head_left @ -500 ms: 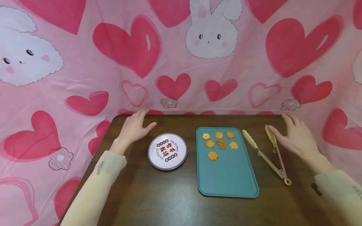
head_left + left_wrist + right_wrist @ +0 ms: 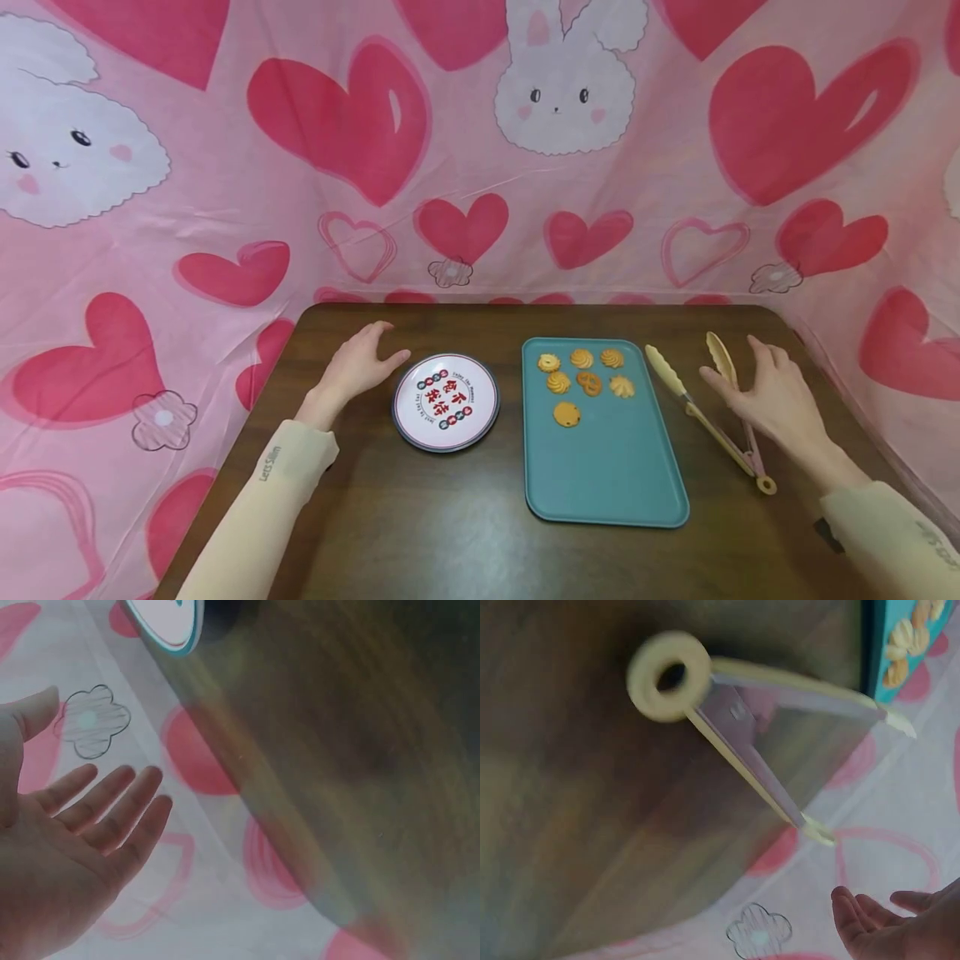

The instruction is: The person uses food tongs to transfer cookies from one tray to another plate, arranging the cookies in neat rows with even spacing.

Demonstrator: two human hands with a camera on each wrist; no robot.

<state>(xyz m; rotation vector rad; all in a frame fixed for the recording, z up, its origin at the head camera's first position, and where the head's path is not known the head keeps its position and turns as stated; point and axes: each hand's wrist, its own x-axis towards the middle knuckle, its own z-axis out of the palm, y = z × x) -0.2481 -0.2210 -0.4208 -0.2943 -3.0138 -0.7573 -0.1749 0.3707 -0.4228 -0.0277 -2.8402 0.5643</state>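
My left hand [image 2: 352,367] is held over the table's left side with fingers spread, holding nothing. Just right of it lies a round white plate [image 2: 446,403] with red characters and a blue rim; a second rim shows beneath. The left wrist view shows the left palm [image 2: 67,885] with loosely bent fingers. My right hand [image 2: 783,408], also holding nothing, hovers beside cream-tipped tongs [image 2: 718,437], overlapping their right arm. These tongs lie spread apart, their ring end towards me. In the right wrist view the right hand's fingers [image 2: 862,915] are apart from the tongs [image 2: 739,712].
A teal tray [image 2: 607,475] lies between plate and tongs. Several cookies [image 2: 581,358], one pretzel-shaped, sit in its far half. Behind the brown wooden table [image 2: 450,542] hangs a pink cloth [image 2: 465,175] with hearts and rabbits.
Both hands have drawn back a little towards me, off the table's far edge. The right hand has also shifted slightly left, over the tongs' right arm. Plate, tray and tongs stay put.
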